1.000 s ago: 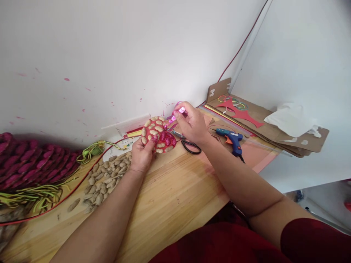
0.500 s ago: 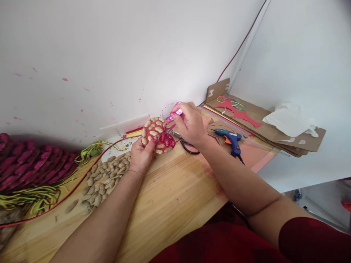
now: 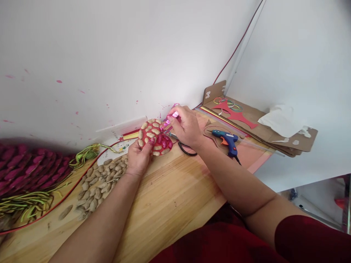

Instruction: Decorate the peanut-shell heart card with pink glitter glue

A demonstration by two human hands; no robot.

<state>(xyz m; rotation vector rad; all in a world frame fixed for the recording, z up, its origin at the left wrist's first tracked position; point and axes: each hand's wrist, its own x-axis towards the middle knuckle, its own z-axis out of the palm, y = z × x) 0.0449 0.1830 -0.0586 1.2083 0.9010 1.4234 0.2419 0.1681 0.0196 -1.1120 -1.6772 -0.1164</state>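
In my left hand (image 3: 139,156) is a round red disc (image 3: 149,134) covered with whole peanuts, gripped at its near left edge with the thumb on top. Several of its peanuts, on the right side, are coated shiny magenta (image 3: 166,141); the others keep their tan shells. My right hand (image 3: 185,125) pinches a slim, glossy pink stick (image 3: 168,121), a brush or marker, I cannot tell which. Its lower end points at the disc's upper right edge, by the magenta peanuts. Black-handled scissors (image 3: 187,149) lie just under my right hand, partly hidden.
Loose peanuts (image 3: 95,190) are heaped left of my left forearm. A red cable (image 3: 79,179) runs past magenta-painted pieces (image 3: 30,166) and yellow-green yarn (image 3: 30,202). A blue glue gun (image 3: 226,138) lies right, before cardboard sheets (image 3: 285,144) holding a red cutout (image 3: 236,115) and white tissue (image 3: 282,119).
The whole view has shifted slightly. Both hands keep their grips, and the pink stick's lower end is still at the disc's upper right edge.
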